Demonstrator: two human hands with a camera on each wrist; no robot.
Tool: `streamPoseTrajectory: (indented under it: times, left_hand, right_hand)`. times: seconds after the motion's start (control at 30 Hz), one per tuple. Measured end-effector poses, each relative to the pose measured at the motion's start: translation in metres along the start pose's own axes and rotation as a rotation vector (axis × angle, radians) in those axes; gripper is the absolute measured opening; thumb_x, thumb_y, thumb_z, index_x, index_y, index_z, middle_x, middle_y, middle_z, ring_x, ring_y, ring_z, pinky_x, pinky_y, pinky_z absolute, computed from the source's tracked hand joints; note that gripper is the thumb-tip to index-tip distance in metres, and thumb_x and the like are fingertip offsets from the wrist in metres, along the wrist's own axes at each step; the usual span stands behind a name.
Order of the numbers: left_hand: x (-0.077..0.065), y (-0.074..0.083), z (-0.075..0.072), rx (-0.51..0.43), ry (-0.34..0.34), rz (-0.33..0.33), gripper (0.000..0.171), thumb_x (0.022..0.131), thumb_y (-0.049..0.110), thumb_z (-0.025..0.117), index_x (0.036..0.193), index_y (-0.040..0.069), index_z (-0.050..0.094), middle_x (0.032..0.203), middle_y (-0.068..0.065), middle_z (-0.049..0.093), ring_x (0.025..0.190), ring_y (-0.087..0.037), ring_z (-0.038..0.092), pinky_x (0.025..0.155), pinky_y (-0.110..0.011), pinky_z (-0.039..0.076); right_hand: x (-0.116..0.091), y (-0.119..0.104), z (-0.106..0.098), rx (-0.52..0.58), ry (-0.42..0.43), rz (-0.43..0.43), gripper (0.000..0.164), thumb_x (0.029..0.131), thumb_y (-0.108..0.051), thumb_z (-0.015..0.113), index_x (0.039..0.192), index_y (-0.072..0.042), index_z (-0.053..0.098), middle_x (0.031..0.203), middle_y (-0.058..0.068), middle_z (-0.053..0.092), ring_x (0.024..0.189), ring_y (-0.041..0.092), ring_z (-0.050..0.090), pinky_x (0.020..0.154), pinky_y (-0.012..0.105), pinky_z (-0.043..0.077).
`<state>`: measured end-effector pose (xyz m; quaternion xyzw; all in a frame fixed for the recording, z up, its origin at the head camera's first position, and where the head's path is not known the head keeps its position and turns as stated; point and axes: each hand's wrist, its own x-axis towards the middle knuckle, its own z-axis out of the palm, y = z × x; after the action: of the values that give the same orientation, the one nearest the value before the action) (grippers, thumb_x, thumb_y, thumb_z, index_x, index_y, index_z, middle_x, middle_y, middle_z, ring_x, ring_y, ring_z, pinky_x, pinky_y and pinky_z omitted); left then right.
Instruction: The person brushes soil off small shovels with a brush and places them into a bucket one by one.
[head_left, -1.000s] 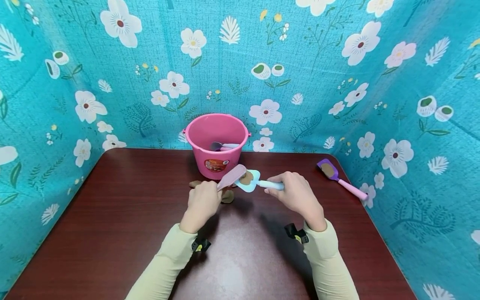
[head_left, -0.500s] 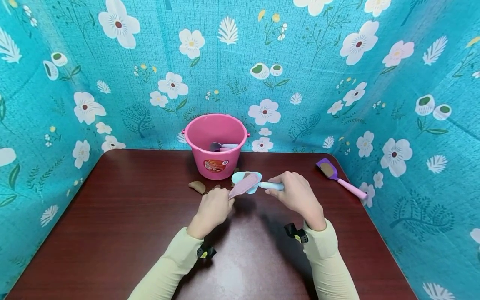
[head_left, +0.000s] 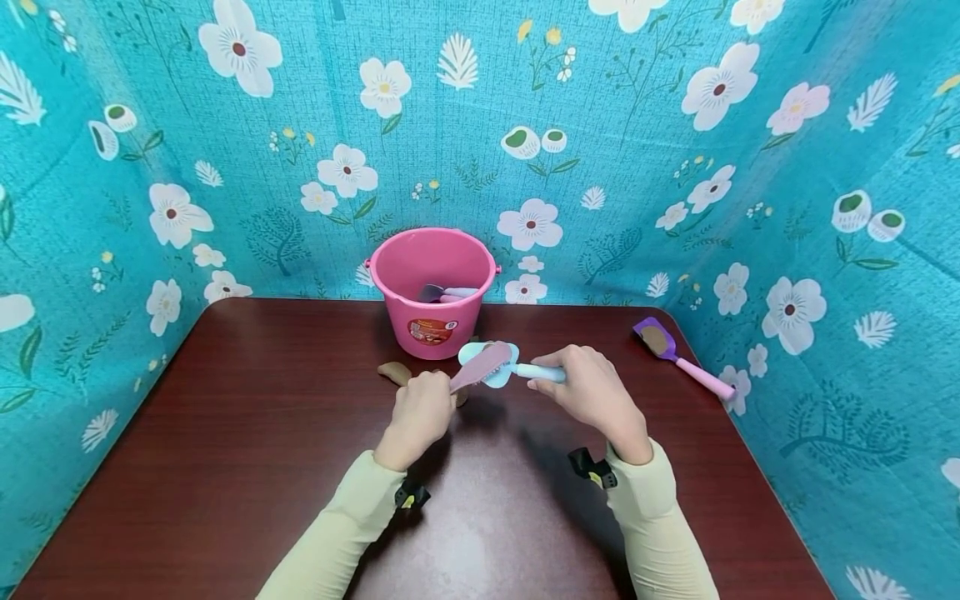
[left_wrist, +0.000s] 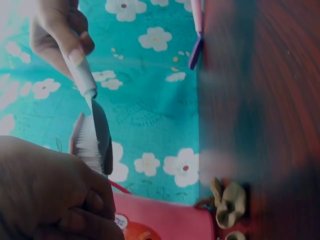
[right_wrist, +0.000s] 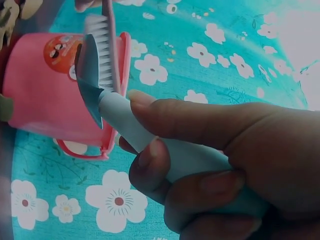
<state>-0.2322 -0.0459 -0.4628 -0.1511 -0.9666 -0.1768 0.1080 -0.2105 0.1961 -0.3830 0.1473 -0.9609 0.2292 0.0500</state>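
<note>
My left hand [head_left: 416, 417] grips a pink brush [head_left: 483, 365] with white bristles [left_wrist: 89, 142]. My right hand [head_left: 592, 392] holds a toy shovel by its light blue handle [head_left: 542, 372], fingers wrapped round it in the right wrist view. The brush lies across the shovel's blade [right_wrist: 89, 75], bristles against its upper face. Much of the blade is hidden under the brush in the head view. Both tools are held above the table, just in front of a pink bucket [head_left: 405, 321]. Brown lumps [head_left: 394, 372] lie on the table beside the left hand.
Inside the bucket are a few tools [head_left: 457, 292]. A purple shovel [head_left: 666, 343] with a pink handle and brown material on its blade lies at the right edge of the dark table [head_left: 225, 433]. Flowered turquoise cloth [head_left: 300, 125] hangs behind and at both sides.
The left hand has carried the brush to the right over the shovel blade, then slightly back left. Brown material seen on the blade earlier is now covered. The right hand has barely moved.
</note>
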Motion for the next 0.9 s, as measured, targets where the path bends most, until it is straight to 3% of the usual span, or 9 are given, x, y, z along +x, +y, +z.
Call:
streamPoseTrajectory:
  times: [0.13, 0.4, 0.77, 0.9]
  left_hand:
    - [0.002, -0.006, 0.002, 0.006, 0.017, -0.039, 0.022, 0.089, 0.019, 0.075, 0.078, 0.001, 0.069, 0.07, -0.016, 0.066, 0.057, -0.032, 0.066, 0.048, -0.047, 0.054]
    - [0.004, -0.013, -0.003, 0.015, 0.061, -0.053, 0.024, 0.087, 0.015, 0.073, 0.067, 0.006, 0.064, 0.068, -0.015, 0.066, 0.057, -0.032, 0.066, 0.048, -0.049, 0.054]
    - [0.007, -0.018, -0.014, -0.025, 0.019, -0.109, 0.026, 0.09, 0.021, 0.072, 0.07, 0.006, 0.066, 0.071, -0.017, 0.068, 0.062, -0.036, 0.068, 0.053, -0.051, 0.055]
    - [0.007, -0.024, -0.017, -0.01, 0.063, -0.125, 0.028, 0.09, 0.019, 0.069, 0.066, 0.005, 0.063, 0.07, -0.019, 0.067, 0.062, -0.039, 0.068, 0.052, -0.053, 0.053]
  right_hand:
    - [0.001, -0.002, 0.001, 0.003, -0.011, -0.001, 0.027, 0.084, -0.024, 0.084, 0.108, -0.012, 0.08, 0.069, -0.007, 0.065, 0.059, 0.012, 0.051, 0.057, 0.032, 0.044]
    - [0.002, -0.004, 0.005, 0.031, -0.016, -0.005, 0.029, 0.085, -0.026, 0.084, 0.109, -0.012, 0.08, 0.071, -0.008, 0.067, 0.06, 0.012, 0.052, 0.058, 0.032, 0.045]
    - [0.001, -0.009, 0.004, 0.057, -0.022, 0.008, 0.03, 0.085, -0.025, 0.083, 0.112, -0.011, 0.079, 0.077, -0.005, 0.071, 0.061, 0.013, 0.054, 0.06, 0.032, 0.047]
    - [0.0, -0.008, 0.003, 0.043, -0.02, 0.007, 0.029, 0.085, -0.026, 0.083, 0.11, -0.012, 0.079, 0.08, -0.004, 0.072, 0.063, 0.012, 0.056, 0.061, 0.032, 0.048]
